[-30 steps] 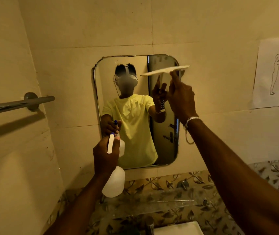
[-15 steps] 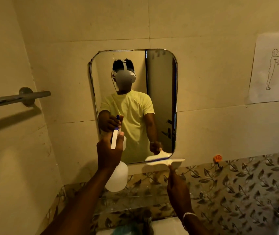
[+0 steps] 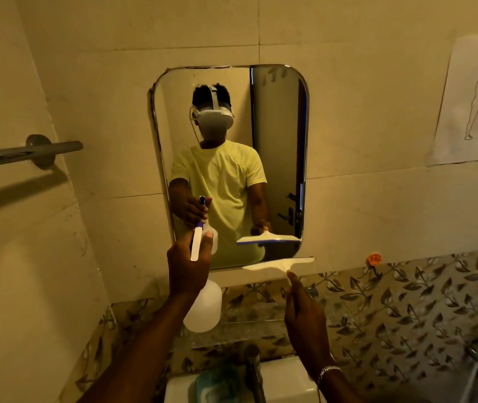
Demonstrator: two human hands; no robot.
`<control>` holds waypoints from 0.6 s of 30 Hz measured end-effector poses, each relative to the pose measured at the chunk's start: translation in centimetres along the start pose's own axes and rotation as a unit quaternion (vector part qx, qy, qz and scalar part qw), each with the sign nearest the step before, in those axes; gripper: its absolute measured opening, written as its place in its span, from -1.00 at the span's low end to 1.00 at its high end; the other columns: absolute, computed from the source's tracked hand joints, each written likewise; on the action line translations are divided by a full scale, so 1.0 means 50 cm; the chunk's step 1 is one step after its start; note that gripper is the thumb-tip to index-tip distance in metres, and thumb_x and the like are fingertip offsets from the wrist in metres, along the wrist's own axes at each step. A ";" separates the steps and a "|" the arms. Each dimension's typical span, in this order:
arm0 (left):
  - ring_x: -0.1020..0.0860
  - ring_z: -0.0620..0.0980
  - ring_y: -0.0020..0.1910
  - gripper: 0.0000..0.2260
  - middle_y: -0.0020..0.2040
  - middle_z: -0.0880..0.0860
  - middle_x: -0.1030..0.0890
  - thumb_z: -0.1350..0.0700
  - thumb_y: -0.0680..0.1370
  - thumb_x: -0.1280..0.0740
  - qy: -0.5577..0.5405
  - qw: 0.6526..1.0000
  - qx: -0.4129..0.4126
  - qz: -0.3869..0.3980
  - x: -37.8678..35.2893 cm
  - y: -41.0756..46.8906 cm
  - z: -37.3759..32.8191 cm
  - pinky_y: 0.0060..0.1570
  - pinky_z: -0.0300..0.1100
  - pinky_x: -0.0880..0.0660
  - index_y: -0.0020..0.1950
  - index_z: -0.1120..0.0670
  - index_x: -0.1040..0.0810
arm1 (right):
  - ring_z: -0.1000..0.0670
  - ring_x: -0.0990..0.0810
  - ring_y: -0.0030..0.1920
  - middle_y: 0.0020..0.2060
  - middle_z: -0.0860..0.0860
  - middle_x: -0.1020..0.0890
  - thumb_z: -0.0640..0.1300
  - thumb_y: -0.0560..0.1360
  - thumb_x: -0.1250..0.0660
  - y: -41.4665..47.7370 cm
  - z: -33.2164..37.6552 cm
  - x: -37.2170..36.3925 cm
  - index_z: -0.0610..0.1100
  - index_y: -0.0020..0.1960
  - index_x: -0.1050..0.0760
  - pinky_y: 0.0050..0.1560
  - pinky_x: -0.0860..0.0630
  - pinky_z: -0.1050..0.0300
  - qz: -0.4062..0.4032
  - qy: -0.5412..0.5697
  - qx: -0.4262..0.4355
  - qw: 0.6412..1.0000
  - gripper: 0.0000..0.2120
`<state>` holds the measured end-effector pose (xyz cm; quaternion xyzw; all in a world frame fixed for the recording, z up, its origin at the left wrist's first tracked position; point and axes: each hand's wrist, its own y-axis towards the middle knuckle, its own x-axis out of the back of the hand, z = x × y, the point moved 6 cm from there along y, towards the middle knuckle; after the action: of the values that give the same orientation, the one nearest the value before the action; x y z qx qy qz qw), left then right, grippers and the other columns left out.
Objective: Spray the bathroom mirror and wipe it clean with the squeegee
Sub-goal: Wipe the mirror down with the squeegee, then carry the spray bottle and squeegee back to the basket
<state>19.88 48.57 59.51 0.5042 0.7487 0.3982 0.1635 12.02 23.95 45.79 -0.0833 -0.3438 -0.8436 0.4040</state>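
The right hand (image 3: 304, 312) grips the squeegee (image 3: 279, 263) by its handle at the mirror's (image 3: 232, 167) bottom edge; the left hand (image 3: 189, 267) is wrapped around the spray bottle (image 3: 203, 309). Next stroke should probably overlap, blade flat on the glass, which looks mostly clear, faint marks top right

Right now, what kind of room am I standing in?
Most likely a bathroom: a rounded wall mirror on beige tiles, a chrome towel bar at the left, and a white basin with a tap below.

White squeegee (image 3: 278, 264) at mirror (image 3: 275, 135) btm edge
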 end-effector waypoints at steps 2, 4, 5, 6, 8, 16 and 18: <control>-0.61 -0.26 -0.19 -0.80 -0.23 -0.06 -0.61 -0.07 0.59 -0.34 -0.010 1.000 0.002 0.005 -0.014 -0.012 0.002 -0.32 -0.47 -0.47 -0.03 0.05 -0.60 | 0.19 -0.59 -0.22 -0.08 0.14 -0.64 -0.05 0.67 -0.21 -0.004 0.012 0.015 0.11 0.55 -0.33 -0.28 -0.42 0.44 -0.011 0.008 0.029 0.999 -0.55; -0.60 -0.28 -0.17 -0.73 -0.23 -0.06 -0.61 -0.11 0.59 -0.31 -0.024 1.000 0.011 0.012 -0.028 -0.024 0.004 -0.31 -0.39 -0.50 -0.03 0.08 -0.61 | 0.14 -0.62 -0.16 -0.01 0.13 -0.66 0.02 0.65 -0.17 -0.014 0.012 0.019 0.05 0.55 -0.36 -0.20 -0.48 0.38 0.004 -0.001 0.051 0.999 -0.54; -0.60 -0.28 -0.16 -0.74 -0.23 -0.07 -0.61 -0.12 0.58 -0.31 -0.032 0.999 0.018 0.019 -0.036 -0.030 0.004 -0.29 -0.33 -0.52 -0.02 0.07 -0.61 | 0.12 -0.64 -0.09 0.04 0.10 -0.68 0.05 0.65 -0.15 -0.019 0.007 0.016 0.06 0.55 -0.36 -0.14 -0.51 0.33 0.024 -0.007 0.042 0.999 -0.53; -0.60 -0.26 -0.17 -0.76 -0.23 -0.08 -0.61 -0.11 0.58 -0.31 -0.040 0.999 0.024 0.026 -0.046 -0.035 0.004 -0.27 -0.28 -0.53 -0.03 0.05 -0.60 | 0.12 -0.64 -0.03 0.09 0.08 -0.69 0.09 0.66 -0.13 -0.026 -0.003 0.014 0.08 0.55 -0.35 -0.08 -0.51 0.31 0.044 -0.009 0.025 0.999 -0.53; -0.60 -0.23 -0.16 -0.77 -0.24 -0.08 -0.62 -0.11 0.59 -0.30 -0.053 0.997 0.033 0.040 -0.065 -0.047 0.002 -0.25 -0.25 -0.54 -0.05 0.04 -0.60 | 0.20 -0.60 -0.12 -0.04 0.14 -0.68 0.23 0.62 -0.04 -0.042 -0.028 0.021 0.13 0.55 -0.34 -0.14 -0.44 0.42 0.044 0.005 -0.007 0.999 -0.46; -0.59 -0.14 -0.22 -0.48 -0.27 0.02 -0.61 -0.26 0.61 -0.12 -0.108 0.987 0.026 0.119 -0.184 -0.111 -0.045 -0.29 -0.36 -0.48 -0.07 0.17 -0.60 | 0.11 -0.59 -0.23 -0.09 0.01 -0.70 0.03 0.68 -0.15 -0.067 -0.114 0.099 0.17 0.51 -0.38 -0.06 -0.64 -0.01 -0.012 0.052 -0.077 0.996 -0.60; -0.60 -0.13 -0.21 -0.45 -0.24 0.01 -0.62 -0.27 0.61 -0.10 -0.119 0.983 0.036 0.139 -0.226 -0.136 -0.057 -0.22 -0.34 -0.48 -0.04 0.19 -0.60 | -0.01 -0.64 -0.15 -0.02 -0.11 -0.72 -0.01 0.68 -0.18 -0.068 -0.136 0.134 0.17 0.50 -0.40 -0.02 -0.62 -0.07 -0.030 0.054 -0.092 0.994 -0.61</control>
<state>18.77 36.14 54.37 0.6522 0.6605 0.3274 0.1764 6.03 16.87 41.74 -0.0640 -0.2441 -0.8867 0.3875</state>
